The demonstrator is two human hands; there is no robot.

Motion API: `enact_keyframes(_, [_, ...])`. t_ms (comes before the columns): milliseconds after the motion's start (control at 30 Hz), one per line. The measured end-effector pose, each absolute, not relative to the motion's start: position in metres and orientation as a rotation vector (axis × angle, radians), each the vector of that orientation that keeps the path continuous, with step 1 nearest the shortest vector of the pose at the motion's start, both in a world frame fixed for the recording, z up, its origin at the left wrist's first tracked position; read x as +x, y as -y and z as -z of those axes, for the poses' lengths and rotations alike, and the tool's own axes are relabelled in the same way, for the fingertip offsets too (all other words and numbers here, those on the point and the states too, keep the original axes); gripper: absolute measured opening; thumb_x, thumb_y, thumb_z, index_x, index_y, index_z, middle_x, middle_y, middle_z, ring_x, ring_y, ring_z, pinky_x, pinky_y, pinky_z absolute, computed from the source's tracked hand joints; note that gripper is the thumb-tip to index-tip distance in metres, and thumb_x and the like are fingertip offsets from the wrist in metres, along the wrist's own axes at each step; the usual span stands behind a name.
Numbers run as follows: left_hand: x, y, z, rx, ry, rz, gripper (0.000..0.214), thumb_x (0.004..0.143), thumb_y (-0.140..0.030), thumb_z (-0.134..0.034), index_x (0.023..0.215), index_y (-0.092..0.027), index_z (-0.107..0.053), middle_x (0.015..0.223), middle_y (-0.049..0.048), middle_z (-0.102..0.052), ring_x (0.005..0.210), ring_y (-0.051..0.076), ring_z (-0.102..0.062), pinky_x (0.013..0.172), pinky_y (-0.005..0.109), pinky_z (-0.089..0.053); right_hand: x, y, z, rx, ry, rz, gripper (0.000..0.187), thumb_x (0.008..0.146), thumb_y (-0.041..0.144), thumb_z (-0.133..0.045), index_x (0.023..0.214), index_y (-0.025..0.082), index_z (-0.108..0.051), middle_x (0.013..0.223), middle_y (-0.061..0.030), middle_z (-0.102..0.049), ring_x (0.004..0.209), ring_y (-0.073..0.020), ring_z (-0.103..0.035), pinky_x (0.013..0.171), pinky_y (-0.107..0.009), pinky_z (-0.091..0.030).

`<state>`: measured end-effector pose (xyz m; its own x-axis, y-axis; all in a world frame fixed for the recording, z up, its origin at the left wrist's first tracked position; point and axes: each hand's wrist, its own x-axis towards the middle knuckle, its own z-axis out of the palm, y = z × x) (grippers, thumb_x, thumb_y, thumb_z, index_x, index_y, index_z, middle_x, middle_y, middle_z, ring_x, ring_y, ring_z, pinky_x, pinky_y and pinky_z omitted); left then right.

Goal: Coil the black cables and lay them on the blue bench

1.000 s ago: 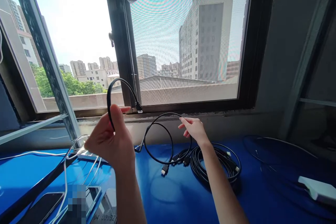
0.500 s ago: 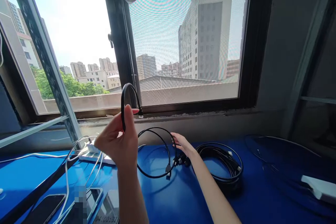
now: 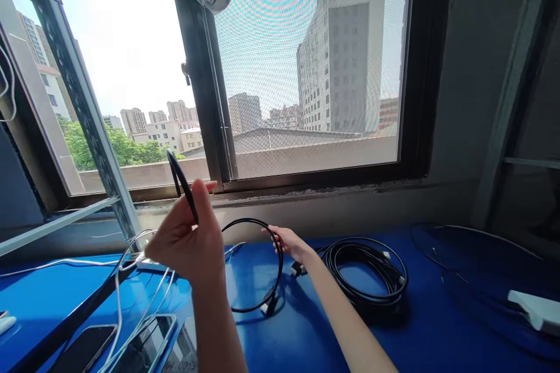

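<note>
The left hand (image 3: 192,239) is pinching a black cable (image 3: 187,190) between thumb and fingers, one bend standing above the thumb. The right hand (image 3: 292,247) is grasping the cable's loop with curled fingertips, the loop hanging between the two hands. Below the right fingers, a connector (image 3: 268,306) is showing at the loop's bottom; whether it is touching the blue table (image 3: 280,341) is unclear. Right of those fingers, a coil of black cables (image 3: 385,274) is lying on the table. Left of the left fingers and lower, white cables (image 3: 117,297) are running near two phones (image 3: 85,348). Beyond both hands' fingers, a window (image 3: 306,172) is standing.
</note>
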<state>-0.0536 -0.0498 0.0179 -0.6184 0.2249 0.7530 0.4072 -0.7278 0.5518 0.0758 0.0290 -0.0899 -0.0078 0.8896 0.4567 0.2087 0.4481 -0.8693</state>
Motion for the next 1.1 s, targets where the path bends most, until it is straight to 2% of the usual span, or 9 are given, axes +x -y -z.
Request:
enact_keyframes(133, [-0.058,0.048,-0.019,-1.397,1.214,2.515,0.024,0.080,-0.049,-0.055,0.080,-0.030,-0.068,0.040,-0.0024,-0.039,0.041,0.014,-0.043,0.044,0.030,-0.031,0.083,-0.030,0.064,-0.999,1.425,-0.728,0.037,0.085,0.048,-0.047,0.075,0.018,-0.066,0.063,-0.0002,-0.061,0.053,-0.0098,-0.054,0.052,-0.022,-0.044])
enact_keyframes(233, [-0.060,0.049,-0.021,-1.517,1.229,2.710,0.026,0.080,-0.051,-0.052,0.077,-0.029,-0.066,0.037,-0.0040,-0.034,0.035,0.011,-0.032,0.038,0.028,-0.026,0.091,-0.036,0.048,-1.017,1.308,-0.641,0.022,0.077,0.036,-0.059,0.073,0.016,-0.067,0.067,-0.0001,-0.063,0.062,-0.0096,-0.056,0.061,-0.021,-0.044])
enact_keyframes(367, [-0.058,0.042,-0.022,-1.644,1.317,2.778,0.031,0.081,-0.051,-0.050,0.077,-0.024,-0.064,0.036,-0.0054,-0.031,0.033,0.009,-0.028,0.034,0.025,-0.021,0.103,-0.033,0.032,-1.040,1.194,-0.512,0.023,0.064,0.037,-0.067,0.072,0.016,-0.071,0.049,0.0042,-0.049,0.049,-0.0087,-0.044,0.050,-0.021,-0.036])
enact_keyframes(467, [-0.057,0.032,-0.021,-1.732,1.445,2.800,0.029,0.077,-0.041,-0.057,0.095,-0.018,-0.058,0.038,-0.0077,-0.037,0.033,0.007,-0.031,0.034,0.021,-0.023,0.111,-0.018,0.018,-1.008,1.144,-0.413,0.030,0.061,0.041,-0.067,0.077,0.016,-0.072,0.048,0.0047,-0.045,0.049,-0.0080,-0.039,0.050,-0.022,-0.035])
enact_keyframes(567, [-0.054,0.024,-0.019,-1.859,1.577,2.842,0.046,0.074,-0.029,-0.059,0.115,-0.015,-0.046,0.043,-0.0080,-0.047,0.032,0.007,-0.035,0.035,0.019,-0.027,0.120,-0.001,0.005,-0.975,1.095,-0.308,0.035,0.062,0.047,-0.064,0.077,0.016,-0.071,0.056,0.0012,-0.052,0.056,-0.0104,-0.044,0.054,-0.023,-0.038])
enact_keyframes(733, [-0.050,0.018,-0.017,-2.020,1.437,2.872,0.065,0.073,-0.037,-0.062,0.129,-0.020,-0.034,0.053,-0.0040,-0.057,0.033,0.010,-0.044,0.033,0.022,-0.029,0.129,0.016,-0.007,-0.903,0.987,-0.069,0.033,0.060,0.048,-0.062,0.071,0.018,-0.069,0.067,-0.0037,-0.061,0.064,-0.0135,-0.051,0.059,-0.025,-0.042])
enact_keyframes(800, [-0.048,0.017,-0.015,-2.045,1.301,2.915,0.067,0.073,-0.047,-0.061,0.130,-0.021,-0.035,0.052,-0.0050,-0.055,0.031,0.009,-0.041,0.031,0.022,-0.026,0.131,0.020,-0.008,-0.873,0.985,0.003,0.029,0.060,0.045,-0.063,0.069,0.018,-0.069,0.063,-0.0028,-0.060,0.059,-0.0120,-0.049,0.055,-0.024,-0.042])
enact_keyframes(933, [-0.045,0.017,-0.013,-1.992,1.212,2.981,0.059,0.080,-0.064,-0.041,0.119,-0.020,-0.049,0.036,-0.0100,-0.032,0.026,0.006,-0.021,0.028,0.023,-0.013,0.131,0.031,-0.011,-0.845,1.208,-0.040,0.023,0.064,0.039,-0.063,0.072,0.020,-0.071,0.062,-0.0017,-0.062,0.056,-0.0110,-0.050,0.051,-0.022,-0.041])
enact_keyframes(1100, [-0.044,0.022,-0.015,-1.592,1.008,3.066,0.045,0.088,-0.051,-0.033,0.104,-0.016,-0.056,0.033,-0.0103,-0.024,0.028,0.007,-0.016,0.032,0.023,-0.016,0.133,0.052,-0.016,-0.977,1.585,-0.218,0.027,0.069,0.041,-0.060,0.084,0.023,-0.074,0.080,-0.0038,-0.070,0.068,-0.0162,-0.061,0.056,-0.025,-0.046])
